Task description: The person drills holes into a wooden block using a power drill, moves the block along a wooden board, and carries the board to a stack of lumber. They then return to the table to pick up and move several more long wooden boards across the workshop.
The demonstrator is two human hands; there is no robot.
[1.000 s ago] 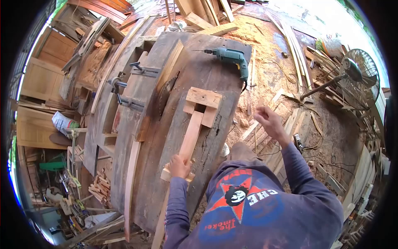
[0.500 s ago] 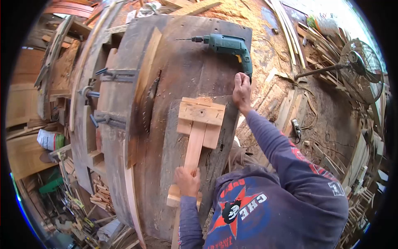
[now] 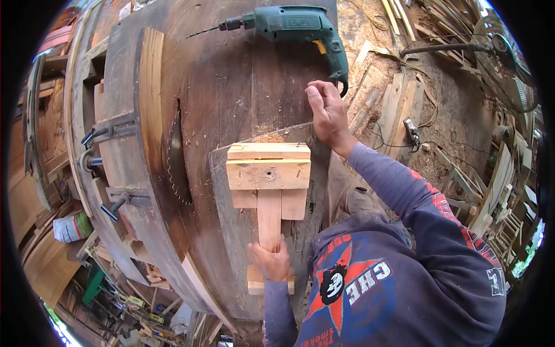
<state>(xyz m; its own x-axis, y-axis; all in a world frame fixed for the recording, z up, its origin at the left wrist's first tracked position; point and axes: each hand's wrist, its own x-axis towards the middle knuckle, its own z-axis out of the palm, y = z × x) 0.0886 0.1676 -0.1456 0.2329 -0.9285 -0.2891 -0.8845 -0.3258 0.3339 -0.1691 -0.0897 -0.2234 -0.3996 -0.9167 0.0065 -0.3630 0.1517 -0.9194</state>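
My left hand (image 3: 270,261) is closed around the narrow wooden strip (image 3: 269,214) of a T-shaped wooden piece. At the strip's upper end, a crosswise wooden block (image 3: 267,175) has a small round hole in its middle, with shorter wooden blocks below it. Under my left hand another wooden block (image 3: 254,283) shows in part. A green power drill (image 3: 295,23) with a long bit lies on its side on the workbench, bit pointing left. My right hand (image 3: 331,115) is just below the drill's handle, apart from it, with fingers loosely curled and nothing visible in them.
The dark wooden workbench (image 3: 225,110) has a circular saw blade (image 3: 175,153) rising through a slot. Beside the blade runs a wooden fence (image 3: 151,81), held by metal clamps (image 3: 110,133). Sawdust and planks cover the floor at right, near a standing fan (image 3: 503,63).
The view has shifted and come closer, so the drill appears higher. My right hand has come away from the drill's handle. My left hand still holds the wooden piece, which now appears straighter.
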